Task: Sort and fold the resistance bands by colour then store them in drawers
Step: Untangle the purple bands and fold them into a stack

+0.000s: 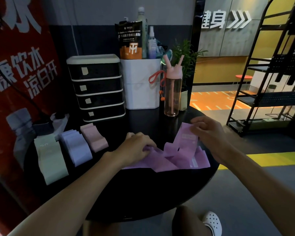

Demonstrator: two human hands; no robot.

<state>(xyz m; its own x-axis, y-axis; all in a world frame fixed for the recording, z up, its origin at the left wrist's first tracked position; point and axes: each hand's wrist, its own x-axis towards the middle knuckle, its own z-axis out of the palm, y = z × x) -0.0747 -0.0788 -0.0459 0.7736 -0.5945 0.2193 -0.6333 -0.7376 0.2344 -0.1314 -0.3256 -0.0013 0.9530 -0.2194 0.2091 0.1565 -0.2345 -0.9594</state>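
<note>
- round black table [143, 193]
- pink water bottle [172, 94] upright, just right of white bin [140, 84]
- powder pouch [130, 40] and spray bottle [152, 43] stand in the bin
- potted plant [186, 53] behind the bottle
- red banner [20, 65] at left
- black metal rack [269, 70] at right
- white clog [213, 222] on the floor

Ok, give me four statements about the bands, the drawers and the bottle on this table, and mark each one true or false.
1. The left hand and the right hand both grip the purple bands. True.
2. The drawer unit has a drawer pulled out. False: all four drawers are shut.
3. Folded green bands, lavender bands and pink bands lie in a row on the table. True.
4. The pink bottle lies on its side. False: it stands upright beside the white bin.
</note>
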